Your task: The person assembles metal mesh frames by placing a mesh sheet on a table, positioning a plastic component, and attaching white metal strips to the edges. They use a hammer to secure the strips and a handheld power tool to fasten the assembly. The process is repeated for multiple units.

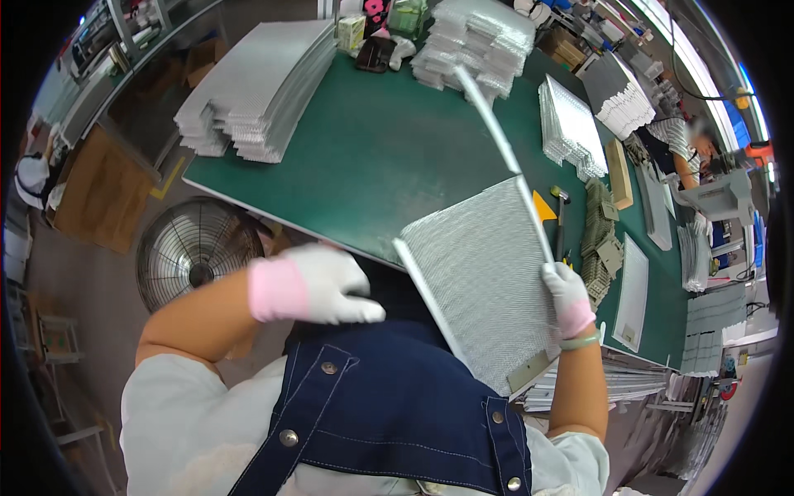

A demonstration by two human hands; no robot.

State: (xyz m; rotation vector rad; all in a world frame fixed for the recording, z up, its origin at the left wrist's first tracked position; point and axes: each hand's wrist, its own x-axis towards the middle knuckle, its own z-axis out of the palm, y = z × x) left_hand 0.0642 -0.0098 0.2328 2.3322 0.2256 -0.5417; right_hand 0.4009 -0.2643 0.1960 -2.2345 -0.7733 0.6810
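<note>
A grey mesh panel (484,264) leans over the near edge of the green table, tilted toward my apron. A white strip (430,306) runs along its left side. Along its right side lies a long white metal strip (496,136), which reaches past the panel's far corner. My right hand (569,299), in a white glove with a pink cuff, is closed around this long strip at the panel's edge. My left hand (331,285), gloved alike and blurred a little, hovers left of the panel, holding nothing, thumb and fingers apart.
Stacked silver panels (265,83) stand at the table's (372,157) far left, plastic-wrapped ones (475,41) at the back. On the right lie a hammer (561,215), a yellow triangular piece (543,207) and olive-grey parts (600,240). A floor fan (198,256) stands left; a co-worker (682,145) is far right.
</note>
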